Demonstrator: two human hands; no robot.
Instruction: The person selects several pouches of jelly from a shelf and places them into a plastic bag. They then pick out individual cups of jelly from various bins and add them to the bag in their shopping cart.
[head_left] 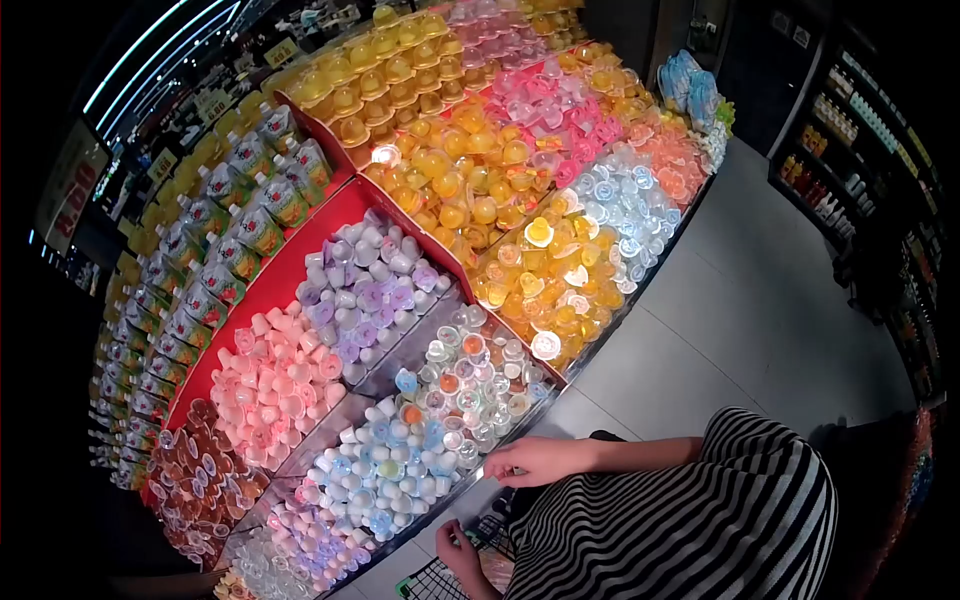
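Striped black-and-white fabric covers your right sleeve (650, 520), low in the head view. Your right hand (535, 462) rests at the front rim of the display bin (500, 445), fingers loosely curled, palm down, nothing visibly held; whether the fingertips pinch anything I cannot tell. Just ahead of that hand, touching distance beyond the knuckles, lies a heap of clear jelly cups (470, 380) with orange and blue fillings. To the left of the hand sits the compartment of white and pale-blue cups (390, 465), near the fingertips.

Your left hand (458, 555) is lower, below and left of the right hand, closed around the edge of a wire shopping basket (440, 580) with a green rim.

Farther from the right hand, up and beyond the clear cups: purple-and-white cups (365, 290), then pink cups (275, 385) to the left of those. Up and to the right of the grip, yellow-orange cups (545, 285) fill a compartment behind a red divider (440, 245). Spouted pouches (240, 230) line the far left rows, well apart from both hands. Grey tile floor (740, 300) runs to the right of your sleeve.
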